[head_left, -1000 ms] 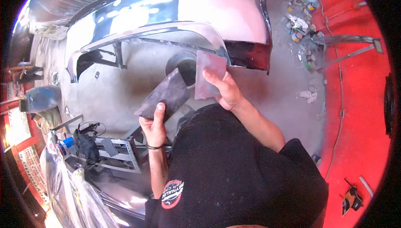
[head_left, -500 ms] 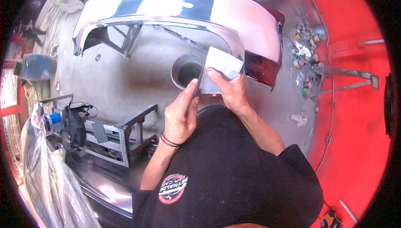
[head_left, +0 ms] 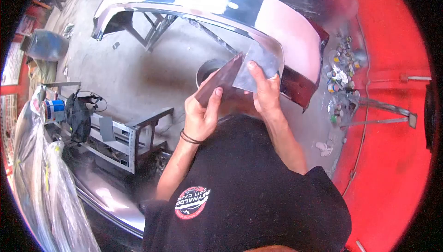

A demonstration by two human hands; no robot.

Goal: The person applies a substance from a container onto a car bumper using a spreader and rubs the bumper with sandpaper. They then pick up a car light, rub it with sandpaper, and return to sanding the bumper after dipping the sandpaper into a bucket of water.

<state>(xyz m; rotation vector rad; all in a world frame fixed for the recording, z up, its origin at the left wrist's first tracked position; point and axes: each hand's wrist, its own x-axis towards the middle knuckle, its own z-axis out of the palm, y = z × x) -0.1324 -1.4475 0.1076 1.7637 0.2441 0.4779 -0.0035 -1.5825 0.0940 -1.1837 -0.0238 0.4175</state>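
The dark sheet (head_left: pixel 221 80) is pinched at its lower edge by the left hand (head_left: pixel 201 116), thumb laid on the face and fingers curled behind; the grey sheet (head_left: pixel 260 63) is gripped the same way by the right hand (head_left: pixel 267 96), thumb pressed flat on it. Both sheets are held up in front of the chest, tilted, their near edges meeting or almost so; which cannot be told. The thumbs seem placed so that the thin sheets are kept from flopping.

Just behind the sheets a round bucket (head_left: pixel 202 73) stands on the concrete floor (head_left: pixel 138 67); its inside is seen only as dark, and its contents cannot be told. Beyond it a glossy car body panel (head_left: pixel 286 26) is propped up off the floor, apparently on a frame. Small cans (head_left: pixel 339 74) are clustered by the red wall (head_left: pixel 392 113); their contents are not shown. To the left a metal rack (head_left: pixel 129 136) and plastic sheeting (head_left: pixel 46 183) are seen.
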